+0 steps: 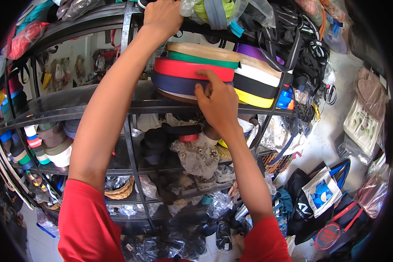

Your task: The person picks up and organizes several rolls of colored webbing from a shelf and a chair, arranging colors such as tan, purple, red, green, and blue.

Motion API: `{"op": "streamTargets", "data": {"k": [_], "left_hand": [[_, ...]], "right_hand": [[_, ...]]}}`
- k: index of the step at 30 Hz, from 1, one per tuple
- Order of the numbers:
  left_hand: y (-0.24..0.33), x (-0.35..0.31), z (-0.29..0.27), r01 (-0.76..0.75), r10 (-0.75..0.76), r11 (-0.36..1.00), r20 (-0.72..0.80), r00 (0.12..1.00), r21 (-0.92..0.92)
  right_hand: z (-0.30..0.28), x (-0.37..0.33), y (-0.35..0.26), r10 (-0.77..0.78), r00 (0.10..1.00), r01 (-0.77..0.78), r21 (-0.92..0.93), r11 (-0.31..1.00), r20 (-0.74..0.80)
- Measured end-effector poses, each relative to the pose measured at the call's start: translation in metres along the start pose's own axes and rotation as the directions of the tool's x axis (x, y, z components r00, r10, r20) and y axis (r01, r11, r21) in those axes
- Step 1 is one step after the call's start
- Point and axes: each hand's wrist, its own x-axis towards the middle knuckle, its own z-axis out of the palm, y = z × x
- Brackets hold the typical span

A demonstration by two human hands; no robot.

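My left hand is raised to the upper shelf at the top edge of the picture, near a clear bag with a lime-green roll. Its fingers are cut off or hidden, so I cannot tell what they touch. On the shelf below stands a stack of webbing rolls: tan, green, red and navy. My right hand rests against the front of this stack. Its index finger lies on the red roll and another finger reaches the navy one; the hand is open and grips nothing.
Beside the stack are white, black and yellow rolls. Black straps hang at the upper right. Lower shelves hold bagged hardware, more rolls and a wicker basket. Cloth bags crowd the right.
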Motion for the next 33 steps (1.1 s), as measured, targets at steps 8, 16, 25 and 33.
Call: {"op": "streamTargets", "data": {"k": [8, 16, 25, 33], "left_hand": [[0.02, -0.057, -0.02, -0.023, -0.111, 0.958, -0.444, 0.889, -0.286], [0.11, -0.194, -0.047, 0.102, -0.353, 0.175, 0.034, 0.935, -0.979], [0.287, -0.412, -0.017, 0.66, 0.624, -0.048, 0.493, 0.606, -0.75], [0.392, -0.614, -0.106, 0.87, 0.995, 0.088, -0.004, -0.103, -0.486]], "right_hand": [[-0.019, -0.011, 0.022, 0.081, 0.982, -0.071, 0.061, 0.996, -0.171], [-0.037, -0.018, 0.038, 0.104, 0.873, 0.012, 0.233, 0.972, -0.477], [-0.034, -0.347, 0.05, 0.719, 0.58, -0.647, 0.32, 0.692, -0.383], [-0.091, -0.641, -0.125, 0.957, -0.213, -0.909, -0.318, -0.269, -0.199]]}}
